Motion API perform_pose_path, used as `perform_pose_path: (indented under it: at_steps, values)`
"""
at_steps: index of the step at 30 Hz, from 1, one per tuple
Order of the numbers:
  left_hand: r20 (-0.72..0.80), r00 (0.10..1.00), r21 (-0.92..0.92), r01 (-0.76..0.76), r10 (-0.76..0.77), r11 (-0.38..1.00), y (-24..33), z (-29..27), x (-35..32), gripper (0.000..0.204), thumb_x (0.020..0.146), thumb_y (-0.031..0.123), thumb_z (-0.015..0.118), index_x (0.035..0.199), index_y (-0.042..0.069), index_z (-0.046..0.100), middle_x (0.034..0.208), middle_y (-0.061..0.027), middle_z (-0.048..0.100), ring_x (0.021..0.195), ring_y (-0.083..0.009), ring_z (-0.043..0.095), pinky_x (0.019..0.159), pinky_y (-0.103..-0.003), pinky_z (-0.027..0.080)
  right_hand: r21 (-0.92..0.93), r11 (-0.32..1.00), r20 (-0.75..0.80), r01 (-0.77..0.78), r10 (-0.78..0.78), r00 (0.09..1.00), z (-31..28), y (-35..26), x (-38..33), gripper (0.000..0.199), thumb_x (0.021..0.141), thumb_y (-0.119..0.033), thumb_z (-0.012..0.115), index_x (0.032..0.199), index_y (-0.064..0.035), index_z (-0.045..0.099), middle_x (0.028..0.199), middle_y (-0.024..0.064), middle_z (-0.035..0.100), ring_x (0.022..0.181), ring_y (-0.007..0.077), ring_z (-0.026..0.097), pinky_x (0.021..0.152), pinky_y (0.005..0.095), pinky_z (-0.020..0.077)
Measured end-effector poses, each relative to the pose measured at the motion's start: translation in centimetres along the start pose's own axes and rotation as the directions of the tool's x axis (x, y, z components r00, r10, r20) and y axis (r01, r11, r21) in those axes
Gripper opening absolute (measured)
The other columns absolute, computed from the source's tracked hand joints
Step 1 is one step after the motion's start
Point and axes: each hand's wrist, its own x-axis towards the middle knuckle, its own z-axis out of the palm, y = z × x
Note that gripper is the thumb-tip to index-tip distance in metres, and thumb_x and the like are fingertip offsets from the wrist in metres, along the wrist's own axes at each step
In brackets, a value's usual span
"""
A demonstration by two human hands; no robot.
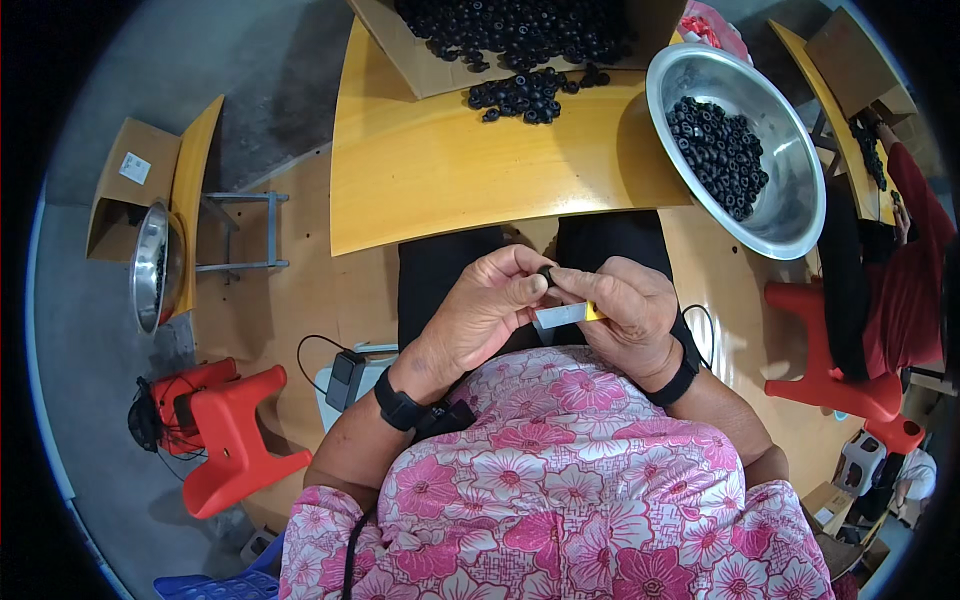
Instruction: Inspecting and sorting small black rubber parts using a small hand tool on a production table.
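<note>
Both my hands meet above my lap, in front of the table's near edge. My left hand (489, 307) pinches a small black round piece (545, 275) between thumb and fingers. My right hand (631, 312) is closed, its fingertips touching the same piece. Below its fingers sticks out a flat pale-grey strip (560, 316) with a yellow end, which the right hand grips; whether it is a blade I cannot tell. A heap of similar black pieces (522, 97) lies on the yellow table (450, 165) ahead.
A cardboard box (410, 55) full of black pieces lies at the far edge. A steel basin (790, 190) with more overhangs the table's right corner. Red stools (235, 440) stand at left. At far right a person in a red sleeve (905, 270) sits at another table.
</note>
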Motion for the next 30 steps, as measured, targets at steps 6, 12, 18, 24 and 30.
perform_pose_path:
  at_steps: [6,12,18,24,30]
  values:
    - [-0.002,1.0,0.015,-0.014,0.014,1.0,-0.4,-0.5,-0.4,0.017,0.09,0.013,0.068,0.105,0.006,0.062,0.097,-0.0027,0.064,0.09,-0.0121,0.063,0.081,-0.028,0.052,-0.009,1.0,0.006,0.017,-0.016,1.0,-0.2,-0.3,-0.3,0.03,0.064,-0.007,0.076,0.093,-0.0075,0.069,0.065,0.0055,0.052,0.054,0.0207,0.055,0.048,0.0308,0.0419]
    - [0.004,0.991,0.104,-0.135,0.135,0.985,0.1,-0.1,-0.7,0.019,0.09,0.011,0.068,0.106,0.005,0.06,0.096,-0.0002,0.06,0.085,-0.0076,0.06,0.076,-0.022,0.052,0.038,0.999,0.091,-0.025,0.022,0.996,-0.7,-0.8,0.3,0.025,0.076,-0.025,0.077,0.089,-0.0065,0.067,0.066,0.0068,0.052,0.053,0.0214,0.054,0.048,0.0319,0.0418]
    - [0.02,0.99,0.208,-0.144,0.143,0.968,0.7,0.4,-1.1,0.017,0.091,0.008,0.065,0.106,0.003,0.059,0.095,-0.0017,0.06,0.084,-0.0087,0.06,0.076,-0.023,0.052,-0.009,0.998,0.101,-0.06,0.06,0.993,-0.5,-1.0,0.2,0.023,0.08,-0.025,0.074,0.09,-0.0063,0.066,0.067,0.0073,0.053,0.054,0.022,0.054,0.049,0.0326,0.0424]
    - [0.027,0.987,0.257,-0.16,0.159,0.953,0.7,0.2,-1.1,0.017,0.091,0.01,0.066,0.105,0.002,0.06,0.094,-0.002,0.061,0.084,-0.0084,0.059,0.076,-0.023,0.052,-0.016,0.997,0.105,-0.076,0.077,0.991,-0.4,-0.9,0.1,0.021,0.08,-0.023,0.073,0.091,-0.0064,0.066,0.068,0.0076,0.054,0.054,0.0222,0.055,0.049,0.033,0.0434]
    - [0.02,0.986,0.322,-0.16,0.163,0.933,1.0,0.5,-1.2,0.021,0.089,0.013,0.069,0.105,0.003,0.059,0.096,-0.0027,0.059,0.084,-0.0091,0.058,0.074,-0.023,0.05,-0.014,0.998,0.102,-0.065,0.066,0.993,-0.3,-1.0,0.4,0.019,0.08,-0.022,0.073,0.089,-0.0064,0.066,0.067,0.0076,0.054,0.054,0.022,0.056,0.049,0.033,0.0439]
